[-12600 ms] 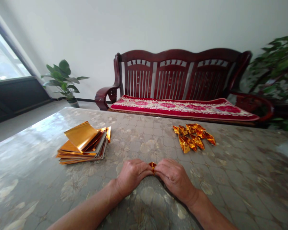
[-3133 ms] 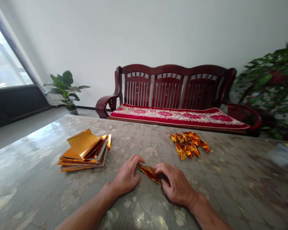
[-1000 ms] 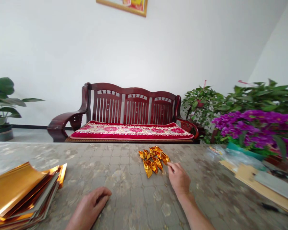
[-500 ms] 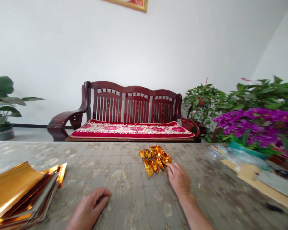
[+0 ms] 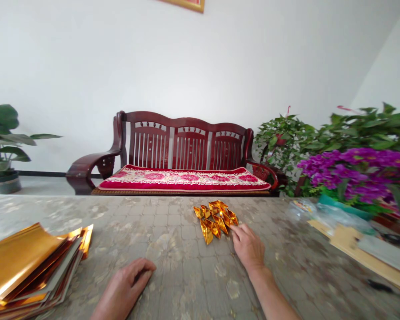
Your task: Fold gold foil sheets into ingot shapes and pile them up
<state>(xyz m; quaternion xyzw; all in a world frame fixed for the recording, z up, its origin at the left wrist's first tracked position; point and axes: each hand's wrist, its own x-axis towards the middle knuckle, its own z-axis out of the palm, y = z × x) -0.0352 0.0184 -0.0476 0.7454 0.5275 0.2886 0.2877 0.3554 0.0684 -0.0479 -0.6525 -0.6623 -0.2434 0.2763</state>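
Note:
A pile of small folded gold foil pieces (image 5: 214, 222) lies on the marble-patterned table top (image 5: 173, 275), near its far edge. The fingertips of my right hand (image 5: 248, 246) touch the pile's near right side, and I cannot tell whether they pinch a piece. My left hand (image 5: 126, 284) rests on the table with curled fingers, holding nothing visible. It is nearest to a stack of flat gold foil sheets (image 5: 30, 266), which sits at the lower left with its top sheet curling up.
A dark red wooden sofa (image 5: 183, 146) with a red floral cushion stands beyond the table. Purple flowers (image 5: 353, 173) and leafy plants crowd the right. A plastic bag (image 5: 320, 213) and cardboard (image 5: 346, 242) lie on the table's right side. A potted plant (image 5: 3, 142) stands far left.
My right hand has shifted slightly left and its fingertips now meet the pile. My left hand and the foil stack stay in place, while the view has tilted slightly.

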